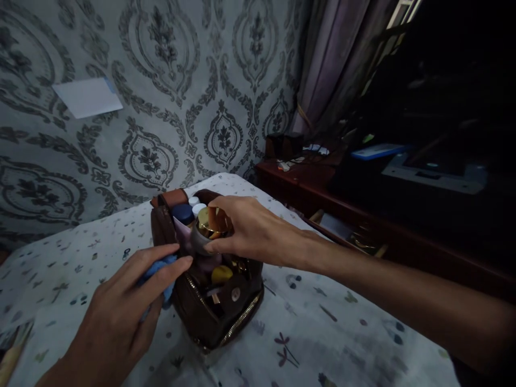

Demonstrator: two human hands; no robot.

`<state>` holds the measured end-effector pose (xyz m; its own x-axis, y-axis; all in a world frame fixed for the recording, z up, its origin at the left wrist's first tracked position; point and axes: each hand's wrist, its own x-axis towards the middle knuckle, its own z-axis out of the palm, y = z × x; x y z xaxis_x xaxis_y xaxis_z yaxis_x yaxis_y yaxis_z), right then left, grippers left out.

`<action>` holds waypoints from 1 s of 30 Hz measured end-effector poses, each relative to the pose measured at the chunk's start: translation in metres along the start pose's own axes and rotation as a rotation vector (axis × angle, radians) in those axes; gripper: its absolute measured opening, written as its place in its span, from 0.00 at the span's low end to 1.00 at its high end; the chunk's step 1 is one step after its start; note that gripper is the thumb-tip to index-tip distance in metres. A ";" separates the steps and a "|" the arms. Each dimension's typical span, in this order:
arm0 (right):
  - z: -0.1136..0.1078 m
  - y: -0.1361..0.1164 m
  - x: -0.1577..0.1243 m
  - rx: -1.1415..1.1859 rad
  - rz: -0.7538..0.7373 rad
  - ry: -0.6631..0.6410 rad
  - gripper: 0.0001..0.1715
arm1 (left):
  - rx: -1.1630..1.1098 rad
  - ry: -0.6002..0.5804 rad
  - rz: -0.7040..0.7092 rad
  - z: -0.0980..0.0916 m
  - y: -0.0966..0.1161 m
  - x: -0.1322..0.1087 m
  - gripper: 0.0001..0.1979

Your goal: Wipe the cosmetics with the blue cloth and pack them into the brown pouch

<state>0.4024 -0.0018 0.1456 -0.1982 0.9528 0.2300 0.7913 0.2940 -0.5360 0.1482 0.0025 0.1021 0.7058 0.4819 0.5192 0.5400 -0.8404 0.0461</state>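
A brown zippered bag (205,322) lies open on the bed, packed with several small containers. My right hand (245,228) reaches into it from the right, fingers closed round a round container with a shiny gold cap (204,219). Beside that container are a dark blue cap (183,214) and two white caps. A yellow round item (221,274) sits lower in the bag's front part. My left hand (124,301) is at the bag's left side with a crumpled blue cloth (168,287) under its curled fingers; the fingertips are near the bag's opening.
The bed has a white patterned sheet (322,333). To the right stands a dark red wooden desk (298,183) with a partly open drawer (332,226). A blue-edged object (379,151) is beyond it. White paper (88,98) is on the patterned wall behind.
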 end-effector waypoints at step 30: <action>0.002 -0.001 0.034 -0.010 -0.024 0.006 0.16 | 0.005 0.020 0.044 0.003 -0.001 0.005 0.24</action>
<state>0.3940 0.0308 0.1521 -0.2139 0.9448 0.2481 0.7922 0.3163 -0.5218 0.1523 0.0067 0.1016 0.7197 0.4389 0.5380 0.5107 -0.8596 0.0182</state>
